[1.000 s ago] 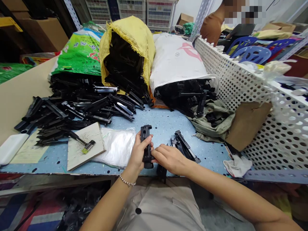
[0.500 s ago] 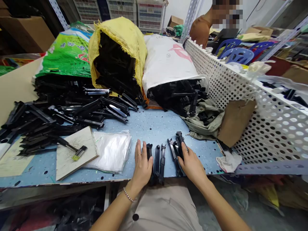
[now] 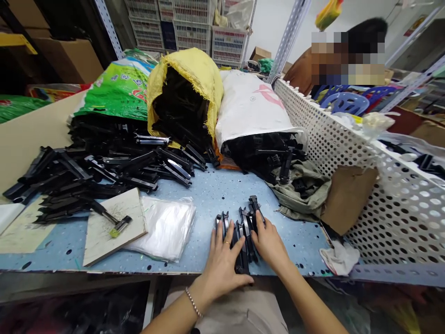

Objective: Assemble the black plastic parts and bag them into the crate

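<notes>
Several long, narrow black plastic parts [image 3: 240,229] with notched ends lie side by side near the front edge of the blue table. My left hand [image 3: 224,260], wearing a ring and a beaded bracelet, lies over those on the left, its fingers spread and partly covering them. At the right end of the row, my right hand [image 3: 269,241] has thumb and fingers closed about a black plastic part [image 3: 254,204], which sticks out beyond the fingertips. Its lower end is hidden beneath the hand.
A heap of similar parts [image 3: 104,171] covers the table's left. Behind are green [image 3: 114,93], yellow [image 3: 203,69] and white sacks [image 3: 248,106]. A hammer [image 3: 118,226] rests on a board [image 3: 100,246] beside clear plastic bags [image 3: 170,227]. A perforated white partition [image 3: 333,134] borders the right; a person is beyond it.
My left hand has moved right and spread over the parts, which now lie closer together against those at my right hand. The view has tilted up slightly.
</notes>
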Tool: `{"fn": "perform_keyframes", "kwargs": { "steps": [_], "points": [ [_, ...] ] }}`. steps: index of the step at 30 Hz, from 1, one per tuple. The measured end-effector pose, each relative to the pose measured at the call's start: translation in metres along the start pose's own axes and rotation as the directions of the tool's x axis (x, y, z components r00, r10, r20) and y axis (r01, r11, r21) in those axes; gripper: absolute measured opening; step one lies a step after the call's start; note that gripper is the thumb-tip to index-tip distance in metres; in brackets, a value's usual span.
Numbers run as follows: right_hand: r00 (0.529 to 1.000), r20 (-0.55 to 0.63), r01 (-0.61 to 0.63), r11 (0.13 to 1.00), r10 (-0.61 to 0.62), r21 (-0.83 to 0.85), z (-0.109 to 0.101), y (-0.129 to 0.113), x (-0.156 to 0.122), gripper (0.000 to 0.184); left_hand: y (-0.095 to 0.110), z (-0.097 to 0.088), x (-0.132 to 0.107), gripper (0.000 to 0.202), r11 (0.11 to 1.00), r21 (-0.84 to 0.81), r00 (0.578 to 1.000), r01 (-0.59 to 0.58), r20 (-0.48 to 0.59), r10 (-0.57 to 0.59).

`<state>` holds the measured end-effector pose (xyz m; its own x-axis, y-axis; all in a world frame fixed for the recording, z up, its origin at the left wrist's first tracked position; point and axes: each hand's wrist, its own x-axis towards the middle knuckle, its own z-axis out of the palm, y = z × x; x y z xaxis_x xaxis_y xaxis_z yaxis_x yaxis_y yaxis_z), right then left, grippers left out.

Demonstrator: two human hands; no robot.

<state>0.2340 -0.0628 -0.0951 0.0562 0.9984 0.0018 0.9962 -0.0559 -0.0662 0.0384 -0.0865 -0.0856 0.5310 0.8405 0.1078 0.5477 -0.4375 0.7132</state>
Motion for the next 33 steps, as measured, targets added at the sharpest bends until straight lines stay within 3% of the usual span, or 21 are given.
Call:
{"fn": "perform_keyframes", "kwargs": {
  "steps": [5, 8, 11, 13, 14, 17, 19, 22, 24, 26, 27, 28, 30, 31, 32, 33],
  "points": [
    [0.998, 0.044, 0.036, 0.999, -0.037, 0.008, -0.002, 0.015, 0.001, 0.070, -0.006, 0.003, -0.001, 0.078, 0.997, 0.067, 0.999, -0.036, -0.030, 0.038],
    [0.997, -0.027, 0.070, 0.997, -0.071, -0.033, -0.019, 0.009, 0.019, 0.059, -0.013, 0.004, 0.002, 0.058, 0.995, 0.084, 0.995, -0.045, -0.087, 0.052],
    [0.973, -0.060, 0.228, 0.970, -0.224, 0.084, -0.043, -0.037, 0.060, 0.051, -0.014, 0.007, 0.011, 0.044, 0.997, 0.075, 0.985, -0.019, -0.167, 0.031],
    [0.940, 0.039, 0.315, 0.909, -0.338, 0.274, -0.055, -0.089, 0.093, 0.045, -0.011, 0.011, 0.020, 0.042, 0.999, 0.042, 0.972, 0.014, -0.233, -0.004],
    [0.935, 0.099, 0.285, 0.887, -0.341, 0.362, -0.059, -0.117, 0.109, 0.042, -0.008, 0.013, 0.025, 0.044, 1.000, 0.018, 0.967, 0.019, -0.255, -0.014],
    [0.935, 0.106, 0.265, 0.863, -0.340, 0.430, -0.062, -0.190, 0.148, 0.041, -0.003, 0.014, 0.031, 0.054, 0.998, -0.062, 0.964, -0.015, -0.265, -0.002],
    [0.939, 0.103, 0.243, 0.845, -0.328, 0.476, -0.062, -0.219, 0.166, 0.044, -0.005, 0.010, 0.027, 0.052, 0.990, -0.137, 0.962, -0.028, -0.273, -0.010],
    [0.941, 0.136, 0.177, 0.795, -0.309, 0.580, -0.065, -0.224, 0.178, 0.035, -0.021, -0.011, 0.013, 0.036, 0.941, -0.336, 0.916, 0.027, -0.368, -0.157],
    [0.925, 0.192, 0.124, 0.738, -0.328, 0.664, -0.067, -0.208, 0.175, 0.024, -0.035, -0.033, 0.008, 0.030, 0.829, -0.556, 0.819, 0.064, -0.445, -0.362],
    [0.888, 0.253, 0.076, 0.665, -0.384, 0.743, -0.065, -0.184, 0.159, 0.031, -0.046, -0.058, 0.010, 0.037, 0.608, -0.794, 0.707, -0.013, -0.438, -0.556],
    [0.851, 0.292, 0.026, 0.591, -0.436, 0.806, -0.063, -0.170, 0.147, 0.037, -0.049, -0.070, 0.014, 0.043, 0.467, -0.880, 0.685, -0.089, -0.395, -0.613],
    [0.802, 0.329, -0.043, 0.502, -0.498, 0.864, -0.060, -0.156, 0.133, 0.042, -0.049, -0.080, 0.019, 0.050, 0.323, -0.933, 0.699, -0.159, -0.337, -0.631],
    [0.623, 0.399, -0.322, 0.244, -0.673, 0.915, -0.055, -0.130, 0.101, 0.048, -0.042, -0.095, 0.030, 0.060, 0.078, -0.976, 0.797, -0.202, -0.210, -0.567],
    [0.538, 0.419, -0.430, 0.189, -0.732, 0.883, -0.054, -0.119, 0.086, 0.052, -0.036, -0.099, 0.034, 0.062, 0.006, -0.984, 0.843, -0.178, -0.156, -0.516],
    [0.495, 0.424, -0.487, 0.163, -0.759, 0.858, -0.055, -0.109, 0.073, 0.054, -0.030, -0.101, 0.037, 0.062, -0.024, -0.988, 0.870, -0.150, -0.121, -0.477],
    [0.512, 0.427, -0.465, 0.177, -0.745, 0.867, -0.058, -0.101, 0.062, 0.055, -0.022, -0.101, 0.039, 0.061, -0.014, -0.991, 0.881, -0.131, -0.110, -0.460]
  ]
}}
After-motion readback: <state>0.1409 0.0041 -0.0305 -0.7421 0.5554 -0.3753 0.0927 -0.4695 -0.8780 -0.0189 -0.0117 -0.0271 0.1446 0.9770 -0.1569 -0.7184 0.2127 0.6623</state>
